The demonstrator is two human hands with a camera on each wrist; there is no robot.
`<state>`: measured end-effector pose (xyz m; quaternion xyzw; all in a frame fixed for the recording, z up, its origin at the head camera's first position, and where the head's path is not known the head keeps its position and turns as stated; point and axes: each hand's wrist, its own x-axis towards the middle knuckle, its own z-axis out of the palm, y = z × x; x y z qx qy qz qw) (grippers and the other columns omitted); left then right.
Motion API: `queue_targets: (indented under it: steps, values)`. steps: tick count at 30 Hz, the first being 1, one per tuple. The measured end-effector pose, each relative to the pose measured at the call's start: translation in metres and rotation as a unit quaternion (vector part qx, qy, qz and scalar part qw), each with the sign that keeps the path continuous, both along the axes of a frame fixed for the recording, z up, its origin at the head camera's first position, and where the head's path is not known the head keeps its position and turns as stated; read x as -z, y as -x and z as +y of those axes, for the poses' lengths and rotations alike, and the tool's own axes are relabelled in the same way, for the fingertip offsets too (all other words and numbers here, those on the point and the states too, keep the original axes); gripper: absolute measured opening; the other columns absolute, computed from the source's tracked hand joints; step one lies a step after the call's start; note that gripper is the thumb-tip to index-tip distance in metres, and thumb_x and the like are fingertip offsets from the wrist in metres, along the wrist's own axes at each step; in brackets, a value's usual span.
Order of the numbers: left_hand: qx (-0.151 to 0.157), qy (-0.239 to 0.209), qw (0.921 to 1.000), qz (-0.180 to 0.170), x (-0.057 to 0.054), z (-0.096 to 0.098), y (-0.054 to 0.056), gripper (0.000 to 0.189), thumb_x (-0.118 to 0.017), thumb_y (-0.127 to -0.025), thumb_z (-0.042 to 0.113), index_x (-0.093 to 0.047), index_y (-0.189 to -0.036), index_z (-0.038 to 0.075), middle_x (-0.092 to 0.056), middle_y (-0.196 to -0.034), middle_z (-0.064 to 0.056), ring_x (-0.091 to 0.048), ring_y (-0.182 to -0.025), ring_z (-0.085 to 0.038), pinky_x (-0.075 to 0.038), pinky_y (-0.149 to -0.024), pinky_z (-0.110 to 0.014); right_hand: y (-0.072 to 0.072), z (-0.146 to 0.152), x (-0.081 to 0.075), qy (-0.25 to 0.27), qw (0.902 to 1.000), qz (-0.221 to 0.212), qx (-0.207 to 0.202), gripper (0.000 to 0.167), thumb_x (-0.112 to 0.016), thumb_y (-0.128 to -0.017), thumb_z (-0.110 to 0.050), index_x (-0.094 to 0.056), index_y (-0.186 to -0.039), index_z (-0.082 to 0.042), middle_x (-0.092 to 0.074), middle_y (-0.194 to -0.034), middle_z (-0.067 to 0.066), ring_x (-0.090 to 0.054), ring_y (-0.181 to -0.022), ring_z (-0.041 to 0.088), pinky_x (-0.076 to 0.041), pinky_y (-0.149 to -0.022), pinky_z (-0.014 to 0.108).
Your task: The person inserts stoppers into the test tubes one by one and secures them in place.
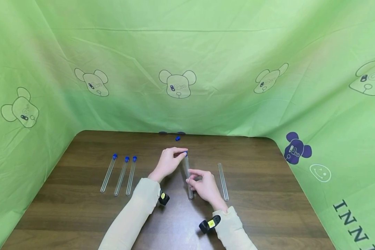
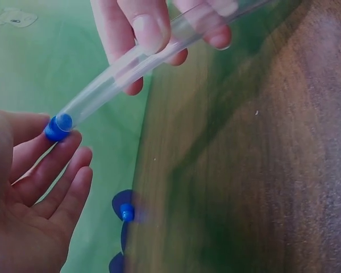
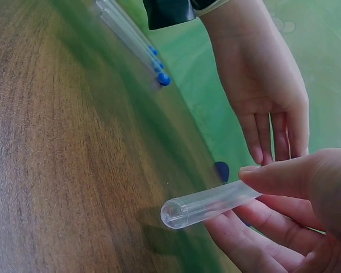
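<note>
My right hand [image 1: 205, 185] grips a clear test tube [image 2: 125, 68] around its body, thumb on one side and fingers on the other. At the tube's mouth my left hand [image 1: 168, 161] pinches a blue cap [image 2: 58, 128] between thumb and fingers. The cap sits at the opening, and the tube is tilted above the table. In the right wrist view the rounded closed end [image 3: 175, 214] points out past the right fingers, while the capped end is hidden behind them. An uncapped test tube [image 1: 223, 182] lies to the right of my right hand.
Three blue-capped test tubes [image 1: 121, 176] lie side by side on the left of the brown wooden table [image 1: 81, 215]. A loose blue cap [image 1: 177, 138] sits near the far edge. Green printed cloth [image 1: 206, 45] surrounds the table's back and sides.
</note>
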<state>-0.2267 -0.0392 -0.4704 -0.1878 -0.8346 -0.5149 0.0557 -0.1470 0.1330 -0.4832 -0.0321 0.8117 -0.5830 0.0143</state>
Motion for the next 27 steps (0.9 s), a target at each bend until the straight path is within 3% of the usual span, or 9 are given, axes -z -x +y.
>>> queue_targets:
  steps: [14, 21, 27]
  values:
    - [0.003, -0.031, 0.9983, -0.048, 0.007, 0.009, -0.006, 0.040, -0.079, -0.091, 0.017, -0.069, -0.128, 0.008, -0.076, -0.099, -0.006, -0.073, -0.089, -0.017, -0.057, -0.082, -0.030, 0.001, 0.000, 0.001, -0.002, 0.9999, -0.005, 0.009, 0.033, -0.075, -0.085, 0.008, -0.071, -0.118, 0.009, -0.067, -0.080, 0.007, -0.071, -0.063, 0.025, -0.059, -0.058, 0.035]
    - [0.002, -0.045, 0.9985, -0.032, 0.010, 0.012, -0.008, 0.041, -0.078, -0.090, 0.006, -0.067, -0.129, 0.003, -0.076, -0.096, -0.010, -0.074, -0.087, -0.021, -0.058, -0.080, -0.030, 0.001, -0.001, 0.002, 0.003, 0.9999, -0.002, 0.010, 0.034, -0.075, -0.085, 0.008, -0.070, -0.118, 0.009, -0.068, -0.080, 0.007, -0.071, -0.064, 0.027, -0.060, -0.058, 0.037]
    - [-0.003, -0.058, 0.9976, -0.037, 0.009, 0.010, -0.007, 0.041, -0.076, -0.091, 0.007, -0.066, -0.130, 0.003, -0.076, -0.098, -0.011, -0.073, -0.089, -0.023, -0.058, -0.082, -0.032, 0.002, -0.003, 0.001, 0.014, 0.9997, -0.002, 0.018, 0.034, -0.077, -0.085, 0.004, -0.071, -0.118, 0.007, -0.069, -0.082, 0.006, -0.071, -0.065, 0.029, -0.060, -0.059, 0.038]
